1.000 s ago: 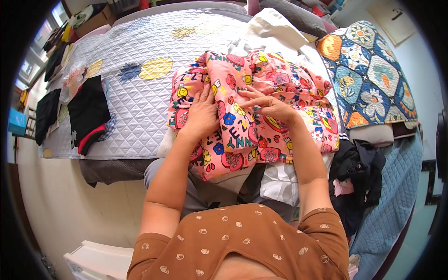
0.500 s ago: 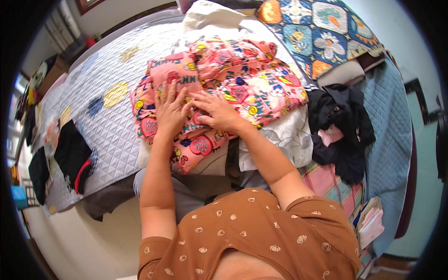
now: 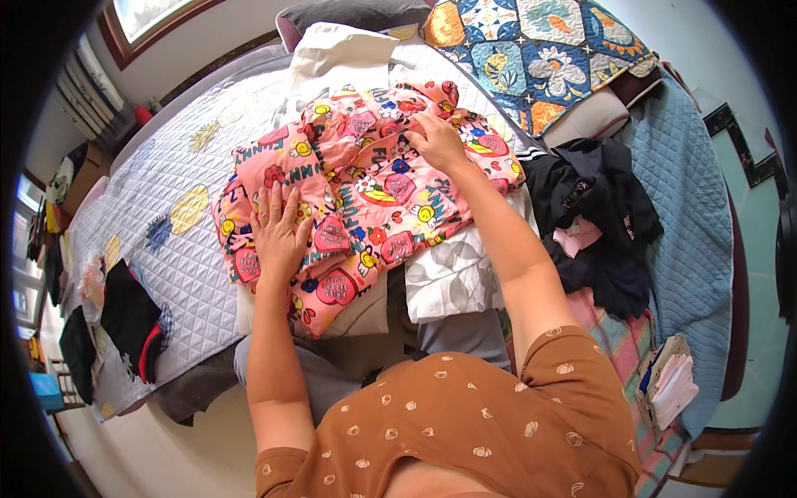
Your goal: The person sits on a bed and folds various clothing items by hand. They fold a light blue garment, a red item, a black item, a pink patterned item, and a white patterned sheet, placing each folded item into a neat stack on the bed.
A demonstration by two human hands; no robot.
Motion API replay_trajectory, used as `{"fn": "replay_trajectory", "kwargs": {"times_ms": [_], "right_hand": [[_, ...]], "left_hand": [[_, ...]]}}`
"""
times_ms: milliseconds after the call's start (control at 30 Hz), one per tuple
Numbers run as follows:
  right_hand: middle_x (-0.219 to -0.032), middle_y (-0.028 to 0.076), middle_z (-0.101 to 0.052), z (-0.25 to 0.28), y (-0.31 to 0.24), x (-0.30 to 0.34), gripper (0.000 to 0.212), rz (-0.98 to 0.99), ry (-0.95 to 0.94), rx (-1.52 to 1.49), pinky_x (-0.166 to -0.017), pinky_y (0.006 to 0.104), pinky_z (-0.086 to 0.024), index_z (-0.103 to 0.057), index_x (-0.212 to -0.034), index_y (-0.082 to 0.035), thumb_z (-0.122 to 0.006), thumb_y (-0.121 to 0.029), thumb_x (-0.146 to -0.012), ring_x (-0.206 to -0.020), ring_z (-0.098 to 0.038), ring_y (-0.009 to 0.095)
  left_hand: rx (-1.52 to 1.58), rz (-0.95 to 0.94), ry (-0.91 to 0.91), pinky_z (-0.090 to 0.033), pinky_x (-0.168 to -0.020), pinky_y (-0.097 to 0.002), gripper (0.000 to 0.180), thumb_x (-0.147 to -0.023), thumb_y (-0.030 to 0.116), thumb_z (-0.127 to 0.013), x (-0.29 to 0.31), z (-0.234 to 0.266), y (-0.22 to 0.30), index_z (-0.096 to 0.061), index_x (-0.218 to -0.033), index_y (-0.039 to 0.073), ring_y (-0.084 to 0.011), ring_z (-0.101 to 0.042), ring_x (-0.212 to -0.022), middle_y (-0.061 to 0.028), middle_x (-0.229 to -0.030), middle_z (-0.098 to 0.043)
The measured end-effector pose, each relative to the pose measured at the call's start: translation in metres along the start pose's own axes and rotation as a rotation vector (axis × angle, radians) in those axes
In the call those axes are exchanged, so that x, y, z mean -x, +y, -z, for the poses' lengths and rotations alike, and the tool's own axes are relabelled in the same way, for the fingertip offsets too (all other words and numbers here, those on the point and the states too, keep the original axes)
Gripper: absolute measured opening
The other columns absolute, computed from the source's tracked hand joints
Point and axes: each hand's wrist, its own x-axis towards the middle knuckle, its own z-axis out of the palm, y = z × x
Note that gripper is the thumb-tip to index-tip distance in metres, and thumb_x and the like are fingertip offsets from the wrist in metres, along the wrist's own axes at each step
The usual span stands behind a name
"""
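A pink printed garment (image 3: pixel 378 195), covered in hearts, flowers and yellow smiling faces, lies spread over the bed before me. Its left part is folded over in layers, and the far and right parts are creased. My left hand (image 3: pixel 281 228) rests flat on the folded left part, fingers spread and pointing away from me. Farther off, my right hand (image 3: pixel 438 143) touches the upper right part of the garment. Its fingers are apart and slightly bent on the cloth. Under the near edge shows a white cloth with grey leaves (image 3: pixel 452 274).
Black clothes (image 3: pixel 598 216) are heaped at the right, beyond them a blue quilted cover (image 3: pixel 693 207). A colourful patterned quilt (image 3: pixel 540 62) lies far right. Black and red clothes (image 3: pixel 133 319) lie at the left of the white quilted bedspread (image 3: pixel 199 266). Folded clothes (image 3: pixel 671 386) sit near right.
My right hand has moved from beside the left hand to the far right part of the garment. My left hand stays on the folded left part. The view has shifted slightly.
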Motion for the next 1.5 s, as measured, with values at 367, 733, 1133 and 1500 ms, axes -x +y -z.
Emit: {"fn": "replay_trajectory", "kwargs": {"times_ms": [367, 733, 1133, 1500], "right_hand": [[-0.154, 0.009, -0.041, -0.034, 0.109, -0.079, 0.067, -0.370, -0.406, 0.413, -0.115, 0.0581, -0.022, -0.055, -0.138, -0.015, -0.044, -0.064, -0.094, -0.144, -0.032, 0.031], [-0.085, 0.009, -0.074, -0.007, 0.196, -0.069, 0.054, -0.843, -0.487, -0.113, -0.065, 0.0323, -0.055, -0.073, -0.097, -0.003, -0.072, -0.054, -0.082, -0.068, -0.068, 0.016], [-0.087, 0.012, -0.071, -0.067, 0.245, -0.066, 0.019, -0.894, -0.065, -0.894, -0.066, 0.0357, -0.055, -0.071, -0.095, -0.001, -0.057, -0.013, -0.093, -0.073, -0.067, 0.022], [-0.112, 0.010, -0.071, 0.010, 0.109, -0.092, 0.052, -0.588, -0.946, -0.977, -0.088, 0.0333, -0.058, -0.063, -0.125, -0.005, -0.079, -0.025, -0.079, -0.099, -0.069, 0.019]], "left_hand": [[0.022, 0.012, -0.064, -0.008, -0.122, -0.0461, 0.059, -0.095, 0.042, -0.055, -0.012, -0.003, 0.003, -0.044, -0.150, 0.022, -0.0270, -0.014, -0.153, -0.0059, -0.163, -0.027], [0.010, -0.011, -0.064, -0.009, -0.122, -0.0458, 0.060, -0.095, 0.038, -0.056, -0.016, -0.012, 0.000, -0.042, -0.151, 0.020, -0.0287, -0.014, -0.153, -0.0071, -0.162, -0.028], [0.018, -0.010, -0.073, -0.010, -0.121, -0.0494, 0.058, -0.097, 0.041, -0.054, -0.021, -0.013, 0.005, -0.044, -0.150, 0.021, -0.0288, -0.013, -0.153, -0.0071, -0.162, -0.027], [0.032, 0.024, -0.078, -0.008, -0.122, -0.0477, 0.060, -0.095, 0.038, -0.056, -0.016, -0.009, 0.005, -0.043, -0.151, 0.021, -0.0288, -0.013, -0.153, -0.0077, -0.163, -0.027]]}}
